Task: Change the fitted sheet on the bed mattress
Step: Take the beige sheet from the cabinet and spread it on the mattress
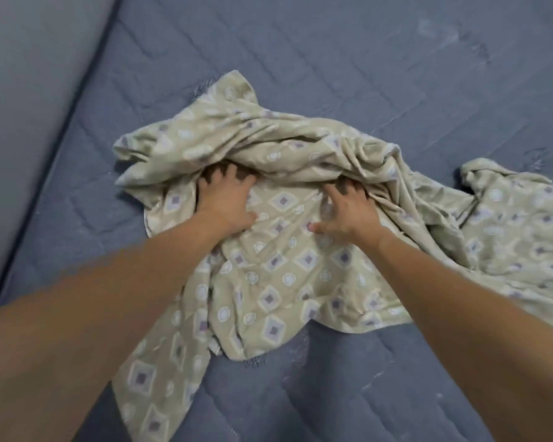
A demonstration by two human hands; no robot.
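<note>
A beige fitted sheet (pixel 288 269) with a purple and white diamond pattern lies crumpled on the bare blue quilted mattress (pixel 348 74). My left hand (pixel 225 199) lies on the sheet with fingers spread, its fingertips tucked under a raised fold. My right hand (pixel 348 212) also lies on the sheet with fingers spread, fingertips at the edge of the same bunched fold. Neither hand plainly closes around the cloth. The sheet trails off to the right and toward the lower left under my left forearm.
A grey wall (pixel 29 90) runs along the mattress's left edge, with a dark gap between them. Bare mattress surface extends beyond the sheet to the top and right, and in front of it at the bottom.
</note>
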